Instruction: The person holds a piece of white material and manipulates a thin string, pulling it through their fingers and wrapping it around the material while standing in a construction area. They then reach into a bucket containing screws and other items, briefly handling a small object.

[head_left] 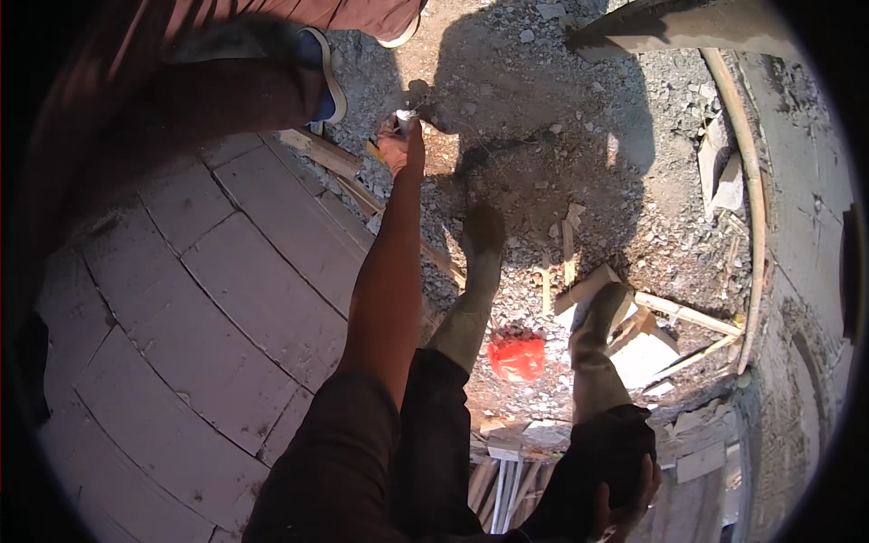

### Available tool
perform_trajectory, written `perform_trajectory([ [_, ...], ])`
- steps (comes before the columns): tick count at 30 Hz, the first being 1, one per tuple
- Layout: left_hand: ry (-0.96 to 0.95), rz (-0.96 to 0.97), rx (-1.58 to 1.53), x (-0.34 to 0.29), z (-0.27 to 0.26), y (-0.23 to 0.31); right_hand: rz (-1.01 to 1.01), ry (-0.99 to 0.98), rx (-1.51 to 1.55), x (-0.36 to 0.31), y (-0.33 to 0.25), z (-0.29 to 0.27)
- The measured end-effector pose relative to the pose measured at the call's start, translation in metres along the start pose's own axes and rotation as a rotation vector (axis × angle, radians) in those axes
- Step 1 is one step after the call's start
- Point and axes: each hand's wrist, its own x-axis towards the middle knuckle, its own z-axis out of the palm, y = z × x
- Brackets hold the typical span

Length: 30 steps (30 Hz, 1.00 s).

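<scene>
- Block surface [244,244]: large pale blocks with dark, uneven joints. A foot or tool edge could catch in a joint.
- Second person's shoe [329,86]: blue with a pale sole, below a dark red trouser leg [235,95], near the reaching hand. A step toward the hand could knock it, because clearance is small.
- Wooden strips [321,152]: lying at the edge of the blocks, just beside the hand. Rough ends could scrape the wrist if the arm swings left.
- Left hand [397,150]: arm extended, fingers curled round a small white object [405,116] at the far end of the reach. The exact finger closure cannot be told. A loose grip could drop the object onto the rubble [534,100]; the long reach could reduce control.
- Left boot [484,240]: planted on loose stones. Shifting stones could upset balance during the reach.
- Red plastic bag [517,358]: on the ground between the legs. A sliding foot could snag or tear it.
- Right boot [605,312]: among broken boards [647,356] and sticks. Unstable pieces could tip underfoot.
- Right hand [626,507]: partly spread over the right knee, with no object visible in it; the palm is hidden. If the knee shifts, this support could be lost.
- Curved pole [753,208]: along the right-hand side. A sideways stumble could dislodge it.
</scene>
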Motion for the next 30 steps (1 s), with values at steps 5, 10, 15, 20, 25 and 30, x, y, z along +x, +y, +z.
perform_trajectory([
  [5,-0.120,-0.112,-0.179,-0.160,-0.091,0.213,0.081,-0.018,-0.008,-0.017,-0.002,-0.023],
  [10,-0.210,0.343,0.123,-0.292,-0.244,0.407,0.133,-0.084,-0.015,-0.033,0.031,-0.035],
  [15,-0.546,0.309,0.108,-0.422,-0.360,0.563,-0.300,0.170,-0.017,-0.090,0.059,-0.040],
  [20,-0.826,0.353,-0.089,-0.524,-0.411,0.636,-0.534,0.080,0.699,-0.212,-0.003,-0.179],
  [25,-1.043,0.342,-0.190,-0.621,-0.433,0.644,-0.807,0.006,0.582,-0.342,0.034,-0.245],
  [30,-1.108,0.212,-0.263,-0.723,-0.446,0.608,-0.759,0.372,0.646,-0.411,0.126,-0.170],
])
